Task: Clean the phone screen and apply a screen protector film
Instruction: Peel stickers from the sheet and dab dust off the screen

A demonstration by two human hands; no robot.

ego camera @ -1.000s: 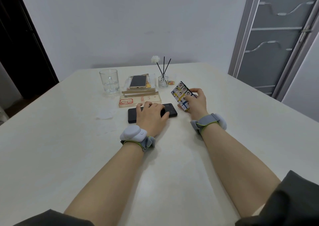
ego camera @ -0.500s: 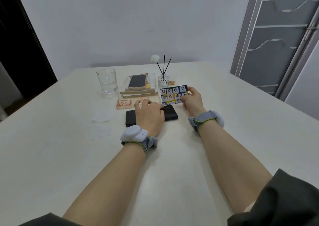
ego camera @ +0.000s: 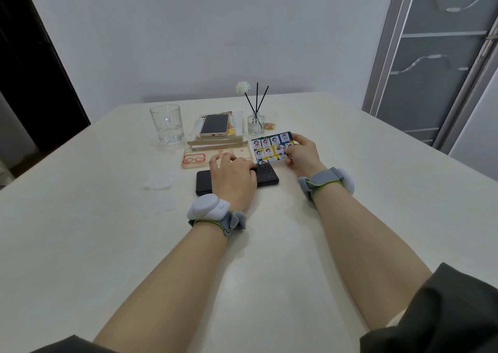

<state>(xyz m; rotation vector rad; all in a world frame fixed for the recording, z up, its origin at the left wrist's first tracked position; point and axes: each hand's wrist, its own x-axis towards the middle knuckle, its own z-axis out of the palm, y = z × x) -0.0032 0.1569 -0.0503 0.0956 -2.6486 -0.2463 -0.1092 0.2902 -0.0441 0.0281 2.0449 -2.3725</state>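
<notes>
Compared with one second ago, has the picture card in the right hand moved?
Yes. The picture card, pinched by the right hand, has turned from slanted to level and shifted slightly left relative to the diffuser bottle.

A cream, faintly mottled table [ego camera: 80, 245] fills the view. Just beyond its centre lies a glossy black phone [ego camera: 266, 176]. At one o'clock from it is a card [ego camera: 270, 146] with a dark blue border, yellow bands and a grid of small white squares holding dark-haired cartoon figures. At eleven o'clock is a clear case [ego camera: 194, 159] with a red outline of two rings. At twelve o'clock is a gold phone [ego camera: 214, 125] with a dark screen, beside a clear diffuser bottle [ego camera: 255, 123] with black reeds and a white flower. The wristbands [ego camera: 323, 180] are grey, edged in lime green. The sleeves [ego camera: 444, 312] are dark grey.
</notes>
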